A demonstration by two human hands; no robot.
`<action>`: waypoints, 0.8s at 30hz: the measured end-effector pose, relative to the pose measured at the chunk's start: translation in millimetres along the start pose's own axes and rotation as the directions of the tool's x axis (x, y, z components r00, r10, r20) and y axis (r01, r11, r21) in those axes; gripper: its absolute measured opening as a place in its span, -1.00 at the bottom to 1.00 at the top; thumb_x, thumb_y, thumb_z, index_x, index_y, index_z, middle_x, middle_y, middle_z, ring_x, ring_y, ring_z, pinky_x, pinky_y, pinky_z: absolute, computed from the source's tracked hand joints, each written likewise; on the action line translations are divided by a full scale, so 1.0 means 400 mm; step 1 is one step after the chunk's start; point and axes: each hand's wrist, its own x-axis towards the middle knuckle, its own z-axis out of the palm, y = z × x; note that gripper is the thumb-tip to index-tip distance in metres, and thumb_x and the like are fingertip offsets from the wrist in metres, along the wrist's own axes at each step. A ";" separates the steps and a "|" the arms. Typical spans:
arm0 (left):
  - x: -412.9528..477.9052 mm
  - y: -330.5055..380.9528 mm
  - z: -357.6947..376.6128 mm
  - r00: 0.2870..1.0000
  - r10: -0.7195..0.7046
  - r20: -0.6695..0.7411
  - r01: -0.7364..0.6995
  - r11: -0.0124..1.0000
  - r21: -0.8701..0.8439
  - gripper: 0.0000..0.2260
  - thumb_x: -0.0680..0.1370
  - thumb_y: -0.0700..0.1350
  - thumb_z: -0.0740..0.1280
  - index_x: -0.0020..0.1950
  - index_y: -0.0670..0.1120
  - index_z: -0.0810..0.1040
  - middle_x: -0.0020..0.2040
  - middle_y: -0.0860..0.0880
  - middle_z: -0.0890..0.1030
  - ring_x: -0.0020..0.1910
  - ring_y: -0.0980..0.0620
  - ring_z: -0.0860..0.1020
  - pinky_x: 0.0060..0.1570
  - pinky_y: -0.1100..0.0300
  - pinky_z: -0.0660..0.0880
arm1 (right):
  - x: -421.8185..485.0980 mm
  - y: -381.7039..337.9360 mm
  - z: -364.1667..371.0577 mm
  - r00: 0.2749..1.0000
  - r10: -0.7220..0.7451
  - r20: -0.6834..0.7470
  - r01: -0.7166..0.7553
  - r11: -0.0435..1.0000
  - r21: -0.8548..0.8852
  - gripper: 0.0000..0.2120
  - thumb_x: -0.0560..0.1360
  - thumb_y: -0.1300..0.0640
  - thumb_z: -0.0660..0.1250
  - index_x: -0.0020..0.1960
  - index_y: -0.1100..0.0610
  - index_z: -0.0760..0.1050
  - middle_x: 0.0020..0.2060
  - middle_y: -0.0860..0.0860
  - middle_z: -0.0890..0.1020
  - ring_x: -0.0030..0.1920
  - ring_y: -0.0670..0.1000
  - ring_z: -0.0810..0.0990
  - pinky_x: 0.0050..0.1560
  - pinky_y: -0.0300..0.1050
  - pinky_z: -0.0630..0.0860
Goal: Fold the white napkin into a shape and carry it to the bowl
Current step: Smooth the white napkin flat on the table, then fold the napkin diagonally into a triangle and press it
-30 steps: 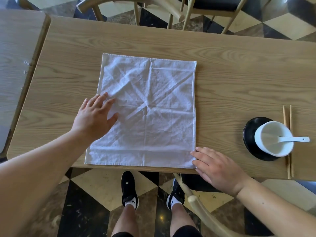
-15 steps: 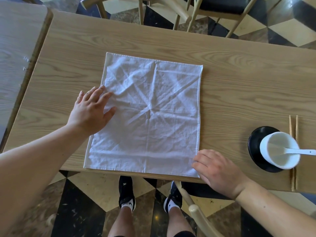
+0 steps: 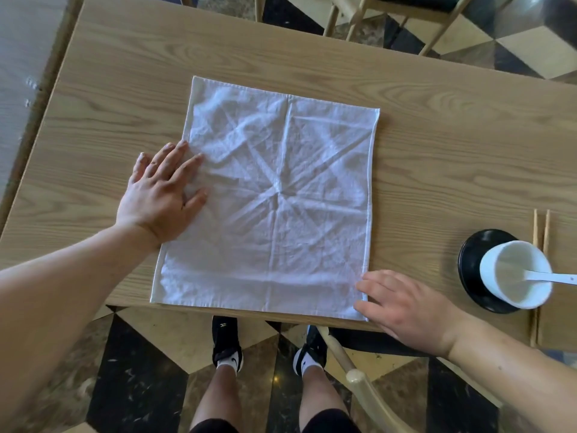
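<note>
white napkin point(image 3: 274, 198) lies flat and fully unfolded on the wooden desk point(image 3: 437, 157), roughly centre, near edge flush w/ the desk's front edge. old crease lines visible: one vertical down the middle, one horizontal, plus diagonals meeting at a centre point. cloth lightly wrinkled, esp. upper-left quarter.

left hand point(image 3: 159, 195) rests palm-down on the napkin's left edge, about mid-height. fingers point(image 3: 175, 154) spread wide and flat, tips pointing away from the person, thumb out over the cloth. not gripping anything, just pressing. part of the hand sits on bare desk, part on cloth.

right hand point(image 3: 409, 307) palm-down at the napkin's near-right corner. its fingers point(image 3: 374, 284) loosely extended, pointing left, tips touching the hem at that corner; nothing pinched or lifted as far as i can see. heel of hand overhangs the desk edge.

bowl point(image 3: 515, 273): white, stands on a black saucer point(image 3: 474, 260) at the desk's right side, well apart from the napkin. white spoon point(image 3: 549, 277) sits in the bowl, handle pointing right. pair of wooden chopsticks point(image 3: 541, 226) lies just beyond the saucer, running front-to-back, partly hidden behind bowl.

below desk edge: person's legs, black shoes point(image 3: 226, 342) w/ white socks, on black/cream patterned floor point(image 3: 140, 385). wooden chair back point(image 3: 359, 379) by the right leg.
</note>
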 end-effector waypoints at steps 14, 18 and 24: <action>0.000 -0.005 0.005 1.000 0.004 -0.009 -0.004 1.000 0.017 -0.36 0.63 0.32 0.10 0.69 0.12 0.23 0.73 -0.04 0.18 0.71 -0.08 0.10 0.68 -0.16 -0.06 | 0.019 -0.010 -0.014 0.987 0.020 -0.163 -0.008 0.997 0.072 -0.88 0.60 0.07 0.30 0.04 0.04 0.60 0.14 0.02 0.65 0.23 0.10 0.61 0.34 0.04 0.48; 0.000 -0.006 0.004 1.000 0.006 -0.010 -0.006 1.000 0.013 -0.35 0.62 0.32 0.09 0.69 0.11 0.23 0.73 -0.05 0.18 0.71 -0.08 0.11 0.67 -0.17 -0.06 | 0.082 -0.037 -0.070 0.955 0.228 -0.188 -0.167 0.942 0.291 -0.89 0.59 0.06 0.29 0.02 0.06 0.57 0.03 -0.07 0.62 0.09 -0.01 0.58 0.16 -0.09 0.54; 0.000 -0.006 0.004 1.000 0.009 -0.018 -0.009 1.000 0.002 -0.35 0.61 0.32 0.10 0.67 0.09 0.28 0.72 -0.06 0.20 0.70 -0.10 0.14 0.66 -0.22 0.01 | 0.257 -0.016 -0.171 0.877 0.474 -0.079 -0.375 0.777 0.506 -0.92 0.60 0.05 0.31 -0.02 -0.12 0.44 -0.10 -0.25 0.51 0.01 -0.18 0.40 0.06 -0.35 0.36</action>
